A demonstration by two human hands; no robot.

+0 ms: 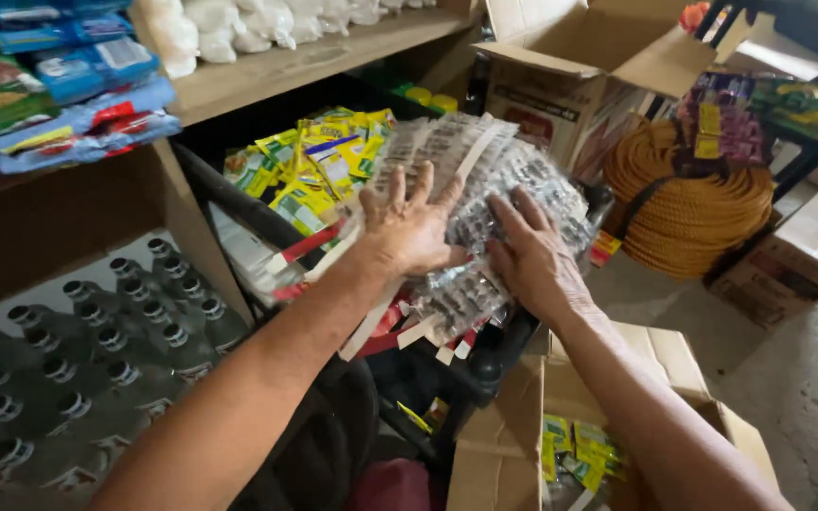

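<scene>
My left hand (411, 225) lies flat with spread fingers on a bundle of clear plastic sachet strips with white paper headers (485, 175). My right hand (532, 255) presses on the same bundle from the right, fingers apart. The bundle rests over the edge of a dark rack (485, 369), next to a heap of yellow and green sachets (319, 166). Both forearms reach in from the bottom of the view.
Wooden shelves (276, 66) hold blue packets and white bags at top left. Capped bottles (97, 341) fill the lower left. An open cardboard box (523, 445) with yellow packets stands below. A coil of orange rope (688, 203) and more boxes sit right.
</scene>
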